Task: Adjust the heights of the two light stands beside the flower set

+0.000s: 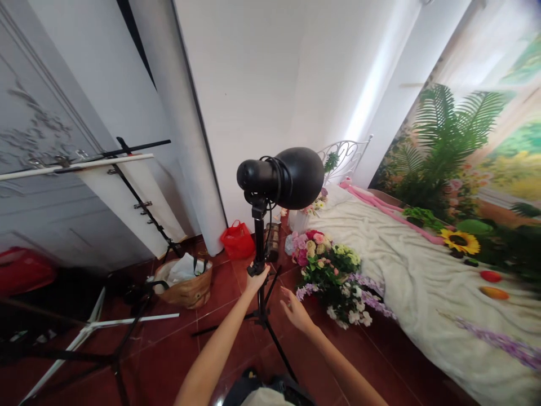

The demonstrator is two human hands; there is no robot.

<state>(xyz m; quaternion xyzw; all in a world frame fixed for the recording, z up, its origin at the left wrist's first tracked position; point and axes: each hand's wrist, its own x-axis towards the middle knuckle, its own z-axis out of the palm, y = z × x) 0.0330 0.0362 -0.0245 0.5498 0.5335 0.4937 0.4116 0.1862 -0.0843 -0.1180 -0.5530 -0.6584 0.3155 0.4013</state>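
In front of me stands a black studio light with a wide reflector, its cable looped around the body. It sits on top of a black light stand, whose legs spread over the floor. My left hand is wrapped around the stand's pole, just below a clamp collar. To the right of the pole, my right hand hangs free, fingers apart and touching nothing. Beyond it is a cluster of artificial flowers beside the bed.
A bed with a cream blanket fills the right side, with a sunflower on it. A red bag and a wicker basket stand on the tiled floor. Backdrop stand and white stand legs are at left.
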